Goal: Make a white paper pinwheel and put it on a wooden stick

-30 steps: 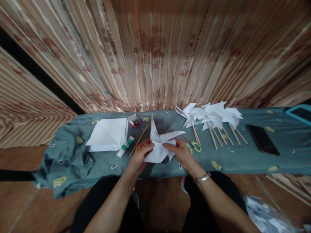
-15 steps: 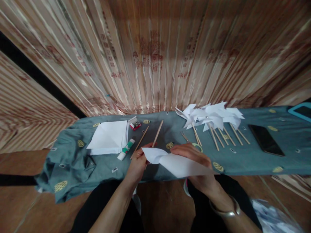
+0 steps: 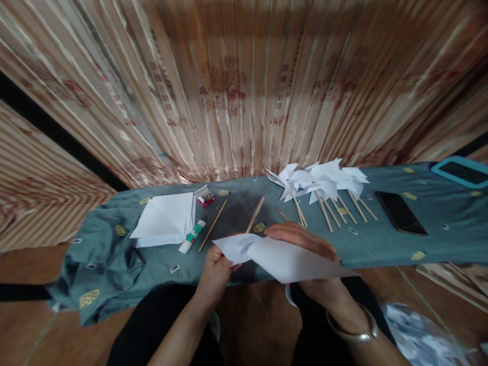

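Curtain characters [image 3: 282,89] and glue stick label [image 3: 195,232] illegible, paper pinwheel [image 3: 284,260] in the grip of left hand [image 3: 214,275] and right hand [image 3: 305,238].

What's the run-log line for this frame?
left hand: holding paper pinwheel | right hand: behind paper pinwheel, grip partly hidden | glue stick: lying on cloth

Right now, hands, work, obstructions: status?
Left hand holding white paper pinwheel; right hand behind it, grip unclear. Pale wooden stick beyond. Metal-bladed scissors partly hidden; nothing visibly blocking.
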Available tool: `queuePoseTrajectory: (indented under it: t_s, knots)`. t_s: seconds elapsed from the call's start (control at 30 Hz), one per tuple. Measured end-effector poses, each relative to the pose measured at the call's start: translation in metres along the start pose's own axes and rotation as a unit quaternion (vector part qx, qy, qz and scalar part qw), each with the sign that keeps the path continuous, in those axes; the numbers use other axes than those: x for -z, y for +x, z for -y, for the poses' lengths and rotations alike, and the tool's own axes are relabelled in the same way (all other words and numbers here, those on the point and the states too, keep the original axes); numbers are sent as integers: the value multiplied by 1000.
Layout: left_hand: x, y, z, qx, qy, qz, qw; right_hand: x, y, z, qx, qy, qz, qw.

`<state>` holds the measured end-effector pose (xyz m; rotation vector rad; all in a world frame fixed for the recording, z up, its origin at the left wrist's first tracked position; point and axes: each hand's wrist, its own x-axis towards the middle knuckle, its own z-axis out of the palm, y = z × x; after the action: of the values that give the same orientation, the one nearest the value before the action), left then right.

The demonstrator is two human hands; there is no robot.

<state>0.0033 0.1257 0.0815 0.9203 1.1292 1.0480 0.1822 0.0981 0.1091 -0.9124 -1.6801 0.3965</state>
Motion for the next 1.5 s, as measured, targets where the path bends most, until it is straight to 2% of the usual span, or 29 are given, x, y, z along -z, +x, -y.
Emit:
queuePoseTrajectory:
  t_s: [0.13, 0.3, 0.43, 0.57, 0.93, 1.33, 1.5]
  knots:
    - [8, -22, 11, 2, -38, 21, 999, 1, 0, 18, -2, -8, 2, 1000]
    - [21, -67, 21, -2, -43, 32, 999, 4, -8, 49, 36, 1, 36, 999]
    - [23, -97, 29, 11, -55, 44, 997, 8, -18, 68, 44, -19, 34, 998]
    - [22, -115, 30, 37, -49, 43, 997, 9, -24, 79, 30, -38, 34, 998]
    - [20, -127, 28, 14, -16, 46, 999, 5, -32, 80, 4, -38, 7, 999]
    - [18, -127, 27, 22, -24, 44, 999, 5, -33, 72, -12, -16, 1, 1000]
    - [16, -127, 24, 25, -20, 23, 999, 3, -33, 70, -23, -12, -5, 1000]
